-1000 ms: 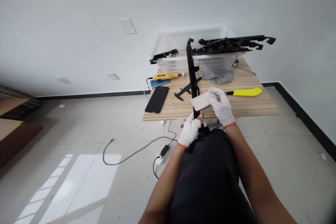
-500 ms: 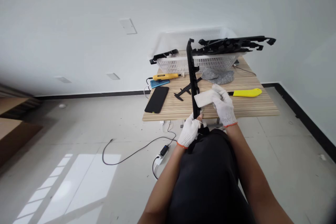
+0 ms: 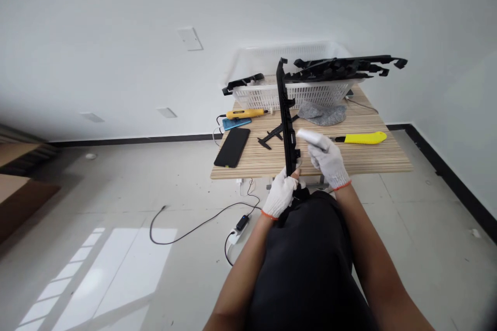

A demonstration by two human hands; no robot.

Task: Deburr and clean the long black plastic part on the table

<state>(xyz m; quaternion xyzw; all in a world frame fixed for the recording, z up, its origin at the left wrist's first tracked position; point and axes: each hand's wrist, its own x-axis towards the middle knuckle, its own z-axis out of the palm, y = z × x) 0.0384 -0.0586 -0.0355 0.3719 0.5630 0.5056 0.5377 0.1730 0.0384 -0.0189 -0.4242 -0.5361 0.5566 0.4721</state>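
My left hand (image 3: 280, 194), in a white glove with an orange cuff, is closed around the lower end of a long black plastic strip (image 3: 285, 114) with clips along its side. The strip rises past the table's front edge toward the basket. My gloved right hand (image 3: 329, 161) grips a flat white pad (image 3: 312, 138), seen nearly edge-on and slightly blurred, just right of the strip and apart from it. Right of this hand lies a yellow-handled knife (image 3: 365, 137). Left of the strip rests a dark caliper (image 3: 272, 137).
A white plastic basket (image 3: 252, 97) with several black strips (image 3: 341, 68) stands at the table's back. On the wood-grain table (image 3: 373, 161) lie a grey cloth (image 3: 322, 113), a black phone (image 3: 232, 148) and a yellow corded tool (image 3: 245, 113). Cables and a power strip (image 3: 235, 236) are on the floor.
The white pad has come off the black strip, moving right and tilting from face-on to nearly edge-on in my right hand. My left hand and the strip have stayed put.
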